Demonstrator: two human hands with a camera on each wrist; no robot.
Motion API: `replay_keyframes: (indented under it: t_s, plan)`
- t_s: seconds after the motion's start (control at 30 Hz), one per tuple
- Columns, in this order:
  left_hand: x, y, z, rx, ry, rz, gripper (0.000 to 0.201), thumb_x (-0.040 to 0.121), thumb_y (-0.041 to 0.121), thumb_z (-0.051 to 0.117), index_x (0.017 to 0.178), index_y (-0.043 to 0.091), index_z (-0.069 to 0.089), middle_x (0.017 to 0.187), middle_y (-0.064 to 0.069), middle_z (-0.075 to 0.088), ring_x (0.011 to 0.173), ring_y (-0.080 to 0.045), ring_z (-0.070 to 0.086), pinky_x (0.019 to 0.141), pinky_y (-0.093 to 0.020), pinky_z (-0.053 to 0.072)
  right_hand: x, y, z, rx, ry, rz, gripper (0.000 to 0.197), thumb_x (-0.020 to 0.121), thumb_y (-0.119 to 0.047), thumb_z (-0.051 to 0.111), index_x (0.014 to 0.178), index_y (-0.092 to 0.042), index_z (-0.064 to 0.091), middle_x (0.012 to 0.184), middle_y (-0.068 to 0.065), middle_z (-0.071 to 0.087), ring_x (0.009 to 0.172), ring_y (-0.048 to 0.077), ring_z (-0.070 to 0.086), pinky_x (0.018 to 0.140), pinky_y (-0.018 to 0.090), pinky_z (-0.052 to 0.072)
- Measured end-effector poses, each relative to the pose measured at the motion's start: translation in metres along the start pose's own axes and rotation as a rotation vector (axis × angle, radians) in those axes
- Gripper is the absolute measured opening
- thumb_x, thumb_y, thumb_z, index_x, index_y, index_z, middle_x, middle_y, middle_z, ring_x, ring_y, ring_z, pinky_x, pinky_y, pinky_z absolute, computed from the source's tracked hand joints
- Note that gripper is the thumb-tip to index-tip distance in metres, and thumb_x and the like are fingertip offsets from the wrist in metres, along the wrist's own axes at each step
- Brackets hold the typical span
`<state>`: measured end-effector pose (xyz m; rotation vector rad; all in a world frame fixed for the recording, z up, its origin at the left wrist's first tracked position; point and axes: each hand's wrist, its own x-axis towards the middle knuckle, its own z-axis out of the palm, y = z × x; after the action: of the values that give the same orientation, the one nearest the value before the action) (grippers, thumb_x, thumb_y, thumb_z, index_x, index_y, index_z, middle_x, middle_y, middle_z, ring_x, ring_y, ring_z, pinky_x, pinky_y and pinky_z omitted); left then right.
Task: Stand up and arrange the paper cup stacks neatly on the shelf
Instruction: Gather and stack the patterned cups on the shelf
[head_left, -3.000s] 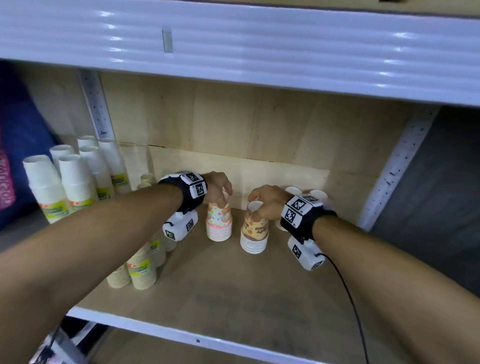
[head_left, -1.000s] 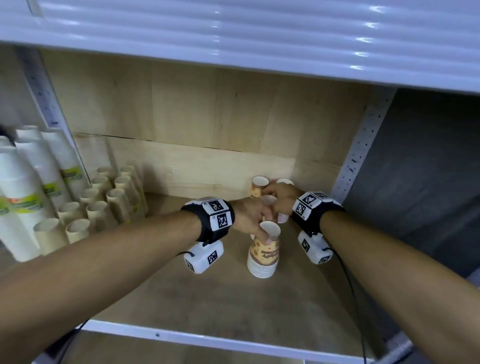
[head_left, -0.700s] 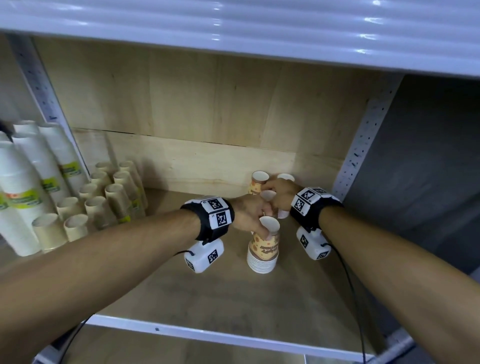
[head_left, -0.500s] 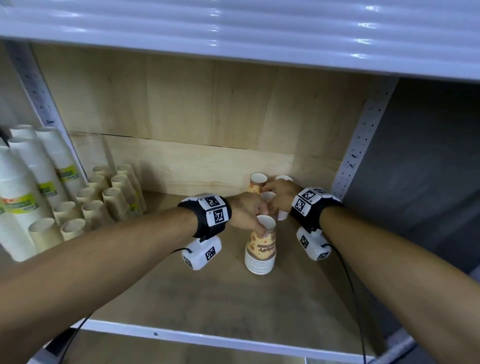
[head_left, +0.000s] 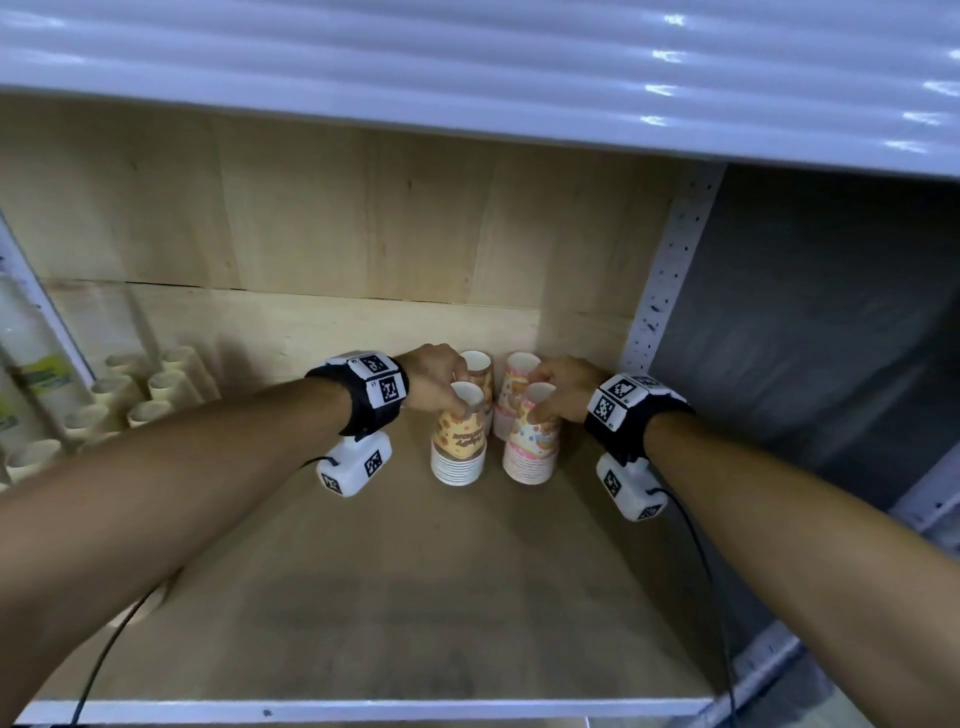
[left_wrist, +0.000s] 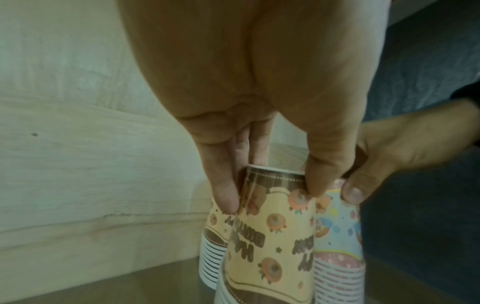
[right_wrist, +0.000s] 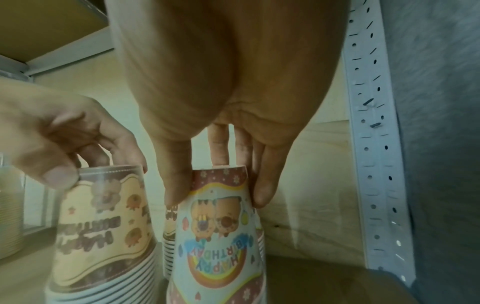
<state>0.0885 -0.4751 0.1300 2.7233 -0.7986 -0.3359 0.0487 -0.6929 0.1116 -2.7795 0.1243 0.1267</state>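
Two printed paper cup stacks stand upside down side by side near the back right of the wooden shelf. My left hand pinches the top of the yellow stack; the left wrist view shows this hand with thumb and fingers round the yellow stack. My right hand pinches the top of the pink stack, and the right wrist view shows it on that "Happy Birthday" stack. A second yellow stack and a second pink stack stand just behind.
Plain beige cup stacks fill the left of the shelf, with taller white stacks beyond a post. A perforated metal upright borders the right side. The white shelf above hangs low overhead. The front edge is near me.
The yellow stack under my left hand now stands closer to the rear stacks. My right hand has come off the back cups and holds a pink stack set beside the yellow one.
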Motion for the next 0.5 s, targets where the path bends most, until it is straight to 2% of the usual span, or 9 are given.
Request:
replay_keyframes:
  t_s: [0.1,0.23,0.37,0.5]
  plan:
    - [0.01,0.0,0.002,0.007,0.024,0.0,0.037,0.075,0.037,0.076,0.107,0.021,0.067,0.101,0.0,0.068,0.091,-0.019,0.063,0.072,-0.027,0.049,0.0,0.002,0.0,0.022,0.011,0.0,0.069,0.069,-0.027,0.083,0.133,-0.018,0.058,0.137,0.004,0.054,0.121,0.024,0.054,0.1,0.038,0.048]
    - [0.02,0.002,0.007,0.009,0.021,0.003,0.04,0.077,0.038,0.075,0.112,0.02,0.067,0.104,0.0,0.067,0.095,-0.02,0.063,0.082,-0.033,0.052,0.004,0.002,0.002,0.028,0.013,-0.007,0.067,0.071,-0.026,0.083,0.132,-0.017,0.058,0.138,0.005,0.053,0.122,0.025,0.053,0.1,0.036,0.048]
    - [0.027,0.004,0.011,0.015,0.017,0.008,0.039,0.077,0.038,0.075,0.111,0.019,0.067,0.105,-0.002,0.066,0.095,-0.021,0.062,0.081,-0.033,0.051,0.008,0.002,0.005,0.051,0.007,-0.012,0.062,0.071,-0.026,0.083,0.128,-0.019,0.06,0.135,0.005,0.054,0.119,0.025,0.054,0.096,0.036,0.049]
    - [0.029,0.005,0.015,0.006,0.002,0.015,0.041,0.079,0.036,0.075,0.114,0.017,0.064,0.109,-0.003,0.064,0.098,-0.022,0.061,0.081,-0.033,0.05,0.011,0.003,0.008,0.057,-0.001,-0.01,0.062,0.07,-0.027,0.083,0.127,-0.018,0.06,0.135,0.005,0.052,0.12,0.026,0.053,0.098,0.038,0.049]
